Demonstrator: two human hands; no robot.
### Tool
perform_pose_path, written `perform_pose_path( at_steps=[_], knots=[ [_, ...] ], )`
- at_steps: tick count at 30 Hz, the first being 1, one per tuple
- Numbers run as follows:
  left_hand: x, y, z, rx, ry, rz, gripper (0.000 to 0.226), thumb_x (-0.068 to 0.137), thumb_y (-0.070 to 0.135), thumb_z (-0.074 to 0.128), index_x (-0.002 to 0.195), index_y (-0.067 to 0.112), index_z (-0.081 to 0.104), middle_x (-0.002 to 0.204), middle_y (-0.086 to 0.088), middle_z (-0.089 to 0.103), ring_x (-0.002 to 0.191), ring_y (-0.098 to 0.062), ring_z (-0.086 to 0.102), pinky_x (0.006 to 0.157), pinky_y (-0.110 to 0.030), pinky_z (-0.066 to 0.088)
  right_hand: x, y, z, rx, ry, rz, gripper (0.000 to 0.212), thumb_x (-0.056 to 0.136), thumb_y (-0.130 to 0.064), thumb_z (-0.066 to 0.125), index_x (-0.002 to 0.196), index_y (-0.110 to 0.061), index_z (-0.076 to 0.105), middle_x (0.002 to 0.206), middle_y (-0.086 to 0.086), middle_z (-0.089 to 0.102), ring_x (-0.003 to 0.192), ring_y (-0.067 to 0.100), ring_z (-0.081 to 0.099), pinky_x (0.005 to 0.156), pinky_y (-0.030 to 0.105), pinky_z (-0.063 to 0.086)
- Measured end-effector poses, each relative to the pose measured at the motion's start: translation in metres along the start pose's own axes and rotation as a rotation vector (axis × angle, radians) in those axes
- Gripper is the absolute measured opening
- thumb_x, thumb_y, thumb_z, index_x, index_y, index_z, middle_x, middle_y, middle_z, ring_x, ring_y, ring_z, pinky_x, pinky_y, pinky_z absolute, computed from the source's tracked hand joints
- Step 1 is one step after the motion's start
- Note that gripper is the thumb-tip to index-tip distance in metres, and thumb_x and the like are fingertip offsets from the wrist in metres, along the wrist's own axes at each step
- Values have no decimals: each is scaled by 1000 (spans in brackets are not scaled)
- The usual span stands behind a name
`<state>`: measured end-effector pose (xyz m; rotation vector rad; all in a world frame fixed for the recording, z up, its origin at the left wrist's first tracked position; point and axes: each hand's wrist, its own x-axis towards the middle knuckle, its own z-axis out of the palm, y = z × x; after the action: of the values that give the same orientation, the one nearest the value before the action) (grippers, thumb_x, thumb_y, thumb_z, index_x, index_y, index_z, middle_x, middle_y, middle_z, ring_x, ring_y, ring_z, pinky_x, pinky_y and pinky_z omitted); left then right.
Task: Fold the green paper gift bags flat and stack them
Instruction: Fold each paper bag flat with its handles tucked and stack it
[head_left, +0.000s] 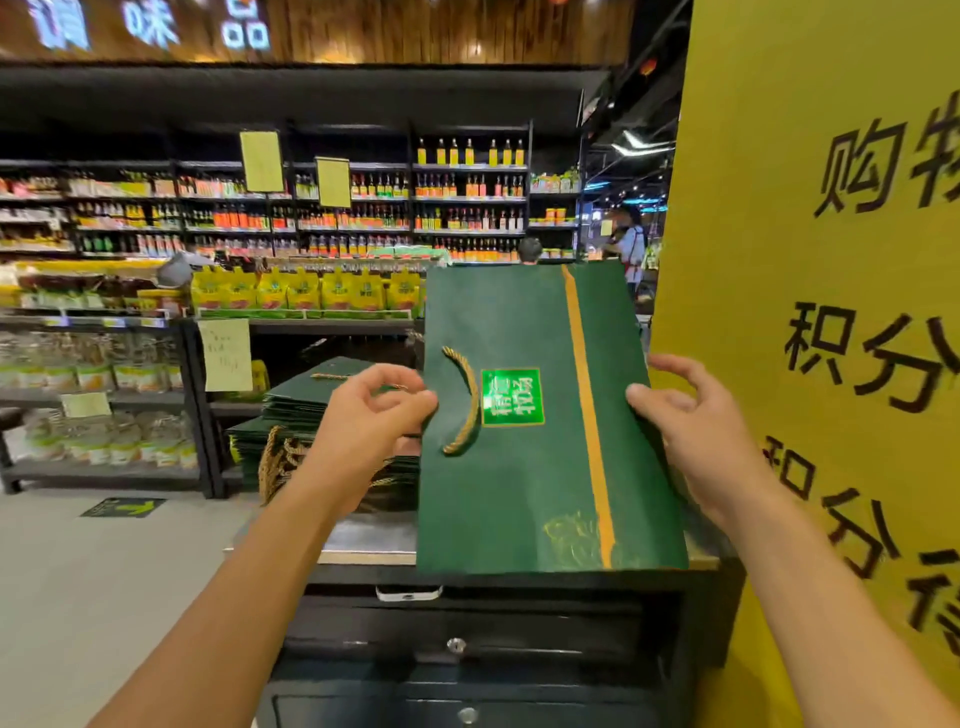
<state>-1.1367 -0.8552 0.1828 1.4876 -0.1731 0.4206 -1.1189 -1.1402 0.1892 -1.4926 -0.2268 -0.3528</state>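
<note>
The green paper gift bag (540, 493), flattened, is held upright over the bench (363, 540) beside the stack (311, 405). The right hand (691, 431) grips its right edge; the left hand (363, 415) appears to pinch its left edge. Light, stiff, probably easily creased: hold by the edges, not the rope handle (465, 400).

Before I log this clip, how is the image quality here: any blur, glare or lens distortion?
Head view: the green bag, held between the left hand and right hand, is fairly sharp, its foil label glinting; the yellow poster and overhead sign are smeared; the shelves bow slightly from the wide lens; light is even, no hard shadows.
</note>
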Motion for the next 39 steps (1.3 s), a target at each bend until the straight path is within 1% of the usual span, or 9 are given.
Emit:
perform_pose_path(
  at_steps=[3,7,11,14,19,25,29,33,39],
  knots=[
    [2,-20,4,19,15,-89,19,94,4,69,108,9,57,94,-20,72,78,-23,69,62,-31,61,-1,24,1,-49,-8,33,8,99,-20,64,103,-27,64,95,-4,77,78,6,74,60,18,54],
    [4,-47,8,49,47,-187,23,93,10,71,114,4,62,96,-18,76,81,-24,71,69,-34,62,1,53,0,-121,7,105,5,99,-18,64,103,-20,67,96,0,75,89,15,72,71,26,54],
    [3,-70,7,128,-83,-271,21,98,16,65,117,7,67,100,-15,78,84,-28,66,83,-47,60,3,76,-5,-243,14,137,5,98,-18,65,99,-20,69,92,1,77,82,13,73,67,26,57],
    [1,-81,7,154,-143,-285,20,100,16,62,118,7,67,103,-17,76,83,-29,64,71,-39,60,5,92,-7,-429,59,113,3,95,-23,68,96,-22,71,86,5,74,80,22,70,76,42,59],
    [2,-94,5,201,-143,-257,17,100,12,62,111,-1,65,97,-25,74,75,-25,71,58,-31,58,7,106,7,-864,178,-150,42,84,-26,79,123,-24,64,110,-3,57,102,18,56,92,38,49],
    [0,-99,1,260,-147,-222,12,99,9,63,105,-1,64,91,-20,77,79,-26,75,66,-33,62,-5,99,77,-654,-141,-320,6,88,-26,73,94,-25,74,91,-13,63,85,5,58,78,23,47],
    [-2,-96,0,253,-166,-224,20,97,16,67,104,-2,62,83,-16,76,77,-25,75,61,-30,61,0,107,107,-781,-185,-325,32,78,-59,73,96,-33,71,89,-16,57,89,9,57,83,33,48],
    [-4,-98,0,229,-172,-241,8,99,8,62,101,0,60,71,-4,72,63,-14,71,54,-23,55,0,117,108,-722,-146,-355,12,83,-38,80,80,-35,68,83,-13,60,80,10,59,80,45,52],
    [-2,-101,1,231,-159,-238,11,100,8,61,104,-2,63,79,-11,76,69,-17,73,57,-24,58,4,112,92,-331,-128,-129,13,84,-16,76,73,-12,71,70,-3,60,61,4,48,60,15,43]
  ],
)
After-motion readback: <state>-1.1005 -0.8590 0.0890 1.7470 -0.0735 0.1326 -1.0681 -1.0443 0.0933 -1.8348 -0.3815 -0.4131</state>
